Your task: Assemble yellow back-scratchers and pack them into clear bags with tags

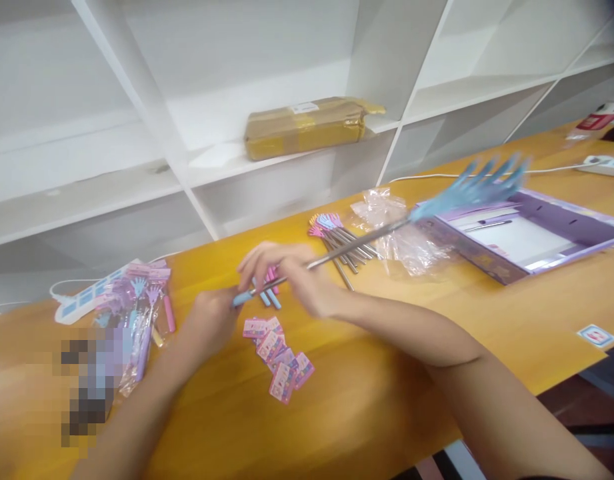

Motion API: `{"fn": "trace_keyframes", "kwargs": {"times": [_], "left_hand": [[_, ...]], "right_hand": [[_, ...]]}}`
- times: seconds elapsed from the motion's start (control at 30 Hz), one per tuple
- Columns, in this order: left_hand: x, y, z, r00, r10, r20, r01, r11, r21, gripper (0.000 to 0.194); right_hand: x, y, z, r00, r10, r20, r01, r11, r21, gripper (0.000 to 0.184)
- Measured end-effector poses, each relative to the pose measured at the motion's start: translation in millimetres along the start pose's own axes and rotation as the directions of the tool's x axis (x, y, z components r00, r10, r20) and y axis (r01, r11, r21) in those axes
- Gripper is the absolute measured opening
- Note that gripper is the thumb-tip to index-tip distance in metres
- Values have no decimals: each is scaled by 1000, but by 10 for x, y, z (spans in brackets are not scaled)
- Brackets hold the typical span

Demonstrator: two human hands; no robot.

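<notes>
A back scratcher (pixel 371 236) with a light-blue hand-shaped head, metal rod and blue grip slants up to the right across my view. My left hand (pixel 214 317) is closed round the blue grip at its lower end. Farther up, my right hand (pixel 299 277) grips the metal rod, its fingers bent over it. Under the hands lie several loose handles (pixel 271 297), blue and pink, partly hidden. Just in front is a loose spread of pink printed cards (pixel 281 381). The scratcher's head is blurred and hangs over the purple box's near corner.
Behind my right hand lies a bundle of metal scratcher rods (pixel 354 250) beside crumpled clear plastic bags (pixel 411 250). The open purple box (pixel 491 259) stands right. Bagged scratchers (pixel 145 313) and a power strip (pixel 74 307) are left. A taped carton (pixel 307 130) rests on the white shelf.
</notes>
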State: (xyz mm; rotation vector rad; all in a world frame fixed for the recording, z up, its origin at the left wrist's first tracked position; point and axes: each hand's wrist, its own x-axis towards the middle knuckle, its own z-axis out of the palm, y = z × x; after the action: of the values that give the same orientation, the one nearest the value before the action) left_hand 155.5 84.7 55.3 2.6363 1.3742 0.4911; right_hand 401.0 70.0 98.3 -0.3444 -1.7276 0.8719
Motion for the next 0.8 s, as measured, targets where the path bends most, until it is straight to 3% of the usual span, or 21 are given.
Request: {"fn": "trace_keyframes", "kwargs": {"times": [0.1,0.2,0.23,0.3,0.37,0.43,0.5,0.57,0.6,0.63,0.7,0.73,0.8], "left_hand": [[76,-272,-138,971,-237,19,236,971,42,27],[180,-505,-88,931,-363,36,363,932,10,13],[213,-548,-17,912,-405,62,406,914,-2,9],[267,-587,176,868,-473,150,486,871,-70,11],[297,-594,375,827,-485,284,544,818,-189,24],[304,-600,520,796,-489,358,589,764,-266,33],[293,-610,591,808,-472,353,577,755,-312,40],[274,-611,615,853,-432,293,512,803,-305,43],[262,-605,622,874,-407,263,474,835,-282,43],[250,-593,632,891,-382,245,439,862,-252,43],[225,-557,665,908,-339,245,392,895,-214,43],[213,-535,687,911,-320,261,378,900,-216,42],[196,-492,729,912,-285,293,361,899,-248,37]], "right_hand": [[88,-428,-527,963,73,-259,-71,997,16,36],[111,-869,-1095,817,289,-498,-308,950,46,34],[101,-954,-1247,771,301,-561,-335,941,45,30],[61,-992,-1478,738,277,-615,-334,942,23,21],[15,-884,-1640,753,246,-610,-326,945,-21,33],[-21,-697,-1779,765,266,-587,-402,909,-113,38],[-40,-483,-1918,734,319,-599,-568,772,-285,33],[-47,-259,-2047,649,428,-629,-754,473,-456,28],[-48,-142,-2101,581,510,-635,-811,294,-506,27],[-47,-22,-2145,503,592,-629,-833,139,-535,27],[-49,220,-2202,352,737,-577,-821,-53,-569,28],[-54,335,-2217,299,786,-542,-792,-112,-600,27],[-73,540,-2227,256,828,-498,-683,-210,-700,23]]}}
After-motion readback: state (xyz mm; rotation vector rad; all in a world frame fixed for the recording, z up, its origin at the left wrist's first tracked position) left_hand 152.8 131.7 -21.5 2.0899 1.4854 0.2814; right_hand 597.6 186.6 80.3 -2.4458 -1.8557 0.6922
